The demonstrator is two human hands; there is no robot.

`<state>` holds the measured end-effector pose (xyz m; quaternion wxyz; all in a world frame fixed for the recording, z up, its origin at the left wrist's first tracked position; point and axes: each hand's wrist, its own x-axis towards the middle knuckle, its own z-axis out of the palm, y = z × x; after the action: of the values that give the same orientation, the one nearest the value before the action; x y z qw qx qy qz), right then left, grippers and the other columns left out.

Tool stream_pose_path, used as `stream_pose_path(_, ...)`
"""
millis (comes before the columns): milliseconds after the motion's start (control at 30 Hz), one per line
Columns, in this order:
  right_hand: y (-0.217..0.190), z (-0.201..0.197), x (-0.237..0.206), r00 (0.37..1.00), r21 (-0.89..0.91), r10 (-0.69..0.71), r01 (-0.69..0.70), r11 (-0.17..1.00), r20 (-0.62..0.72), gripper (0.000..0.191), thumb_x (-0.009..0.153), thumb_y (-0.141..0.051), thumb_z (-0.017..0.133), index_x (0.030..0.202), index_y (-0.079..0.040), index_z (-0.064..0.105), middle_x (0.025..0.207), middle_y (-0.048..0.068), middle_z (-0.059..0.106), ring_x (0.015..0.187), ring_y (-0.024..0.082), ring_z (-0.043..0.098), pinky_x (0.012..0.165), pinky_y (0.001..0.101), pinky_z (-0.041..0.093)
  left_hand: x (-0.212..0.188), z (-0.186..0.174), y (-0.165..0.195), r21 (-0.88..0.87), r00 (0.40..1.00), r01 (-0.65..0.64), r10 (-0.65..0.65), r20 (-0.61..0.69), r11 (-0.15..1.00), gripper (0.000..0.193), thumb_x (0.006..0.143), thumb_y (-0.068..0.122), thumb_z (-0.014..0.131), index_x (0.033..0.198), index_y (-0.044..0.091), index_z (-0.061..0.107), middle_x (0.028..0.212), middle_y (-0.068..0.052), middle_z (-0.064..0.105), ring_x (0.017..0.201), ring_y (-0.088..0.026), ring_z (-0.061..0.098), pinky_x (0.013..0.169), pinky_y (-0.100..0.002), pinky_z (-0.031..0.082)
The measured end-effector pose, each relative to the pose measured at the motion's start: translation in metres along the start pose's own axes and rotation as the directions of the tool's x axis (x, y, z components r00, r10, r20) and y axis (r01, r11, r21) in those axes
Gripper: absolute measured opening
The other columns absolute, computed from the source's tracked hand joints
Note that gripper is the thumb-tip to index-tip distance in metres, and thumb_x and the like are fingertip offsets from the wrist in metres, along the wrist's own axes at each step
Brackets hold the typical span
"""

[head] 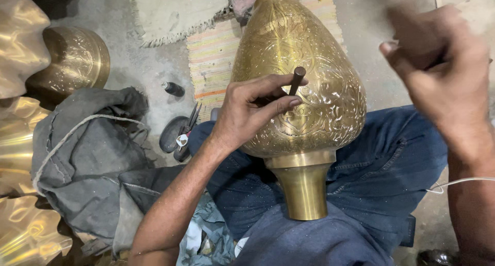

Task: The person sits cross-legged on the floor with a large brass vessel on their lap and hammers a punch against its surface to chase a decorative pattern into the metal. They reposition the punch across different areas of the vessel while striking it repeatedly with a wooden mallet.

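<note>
Grey concrete floor (144, 65), dusty, seen from above; seated pose with jeans-clad legs (381, 158) across the lower middle of the frame.

Nearest, at bottom centre: the plain flared neck of a large brass vase (301, 90), pointing down toward the lap, body lying tilted across the legs and reaching to the top centre. Engraved scrollwork over the whole bulging body.

Centre frame: left hand (252, 111) resting on the vase's side, fingers curled closed around 1 dark metal punch (295, 81), its blunt head sticking up past the fingertips, tip against the brass.

Right edge, upper half: right hand (443, 75), raised above the vase and blurred, fingers curled into a fist around something dark; what it holds cannot be told. Thin white cord (459, 182) by that forearm.

Left of the lap: crumpled grey cloth (87, 152) with a rope lying on it, dark scissors (192, 122) just beside it, small dark bottle (172, 88) on the floor above.

Far left edge: shiny brass pieces (20, 142), and a round engraved brass bowl (77, 60) in the upper left.

Top centre: striped woven mat (214, 54) under the vase's far end.
</note>
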<state>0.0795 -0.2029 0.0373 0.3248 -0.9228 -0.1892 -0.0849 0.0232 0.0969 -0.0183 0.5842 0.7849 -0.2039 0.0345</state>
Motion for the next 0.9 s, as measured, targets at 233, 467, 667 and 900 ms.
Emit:
stream_pose_path(233, -0.006, -0.006, 0.011, 0.975, -0.432, -0.126, 0.194, 0.881, 0.181, 0.028, 0.091, -0.020, 0.083, 0.109, -0.008, 0.065, 0.085, 0.008, 0.070, 0.081, 0.023, 0.073, 0.078, 0.0389, 0.058, 0.000, 0.000, -0.001, 0.123, 0.996, 0.090, -0.090, -0.009, 0.988, 0.038, 0.096, 0.025, 0.076, 0.130, 0.008, 0.070, 0.110, -0.010, 0.080, 0.089, -0.015, 0.080, 0.077, -0.030, 0.068)
stream_pose_path(467, -0.014, -0.010, 0.018, 0.937, -0.418, -0.254, 0.337, 0.844, 0.241, 0.028, 0.085, -0.015, 0.083, 0.105, -0.005, 0.066, 0.083, 0.011, 0.067, 0.078, 0.028, 0.069, 0.072, 0.0406, 0.057, 0.001, -0.001, -0.003, 0.111, 0.997, 0.080, -0.080, -0.004, 0.991, 0.040, 0.097, 0.027, 0.075, 0.130, 0.005, 0.070, 0.114, -0.011, 0.079, 0.093, -0.017, 0.079, 0.078, -0.033, 0.069)
stream_pose_path(667, 0.002, -0.004, 0.028, 0.935, -0.350, -0.008, 0.141, 0.926, 0.355, 0.025, 0.090, -0.022, 0.081, 0.108, -0.011, 0.067, 0.078, 0.007, 0.070, 0.075, 0.024, 0.071, 0.069, 0.0383, 0.056, 0.001, 0.000, -0.009, 0.128, 0.997, 0.081, -0.081, -0.005, 0.988, 0.039, 0.096, 0.029, 0.077, 0.127, 0.006, 0.072, 0.109, -0.011, 0.080, 0.089, -0.018, 0.080, 0.077, -0.034, 0.068)
stream_pose_path(900, 0.015, -0.005, 0.018, 0.910, -0.422, -0.300, 0.401, 0.813, 0.287, 0.032, 0.087, -0.017, 0.082, 0.114, -0.008, 0.067, 0.091, 0.012, 0.071, 0.081, 0.027, 0.071, 0.071, 0.0431, 0.059, -0.003, -0.001, -0.013, 0.097, 0.999, 0.034, -0.036, 0.023, 0.995, 0.036, 0.099, 0.025, 0.074, 0.129, 0.006, 0.069, 0.113, -0.011, 0.080, 0.090, -0.016, 0.081, 0.078, -0.031, 0.070)
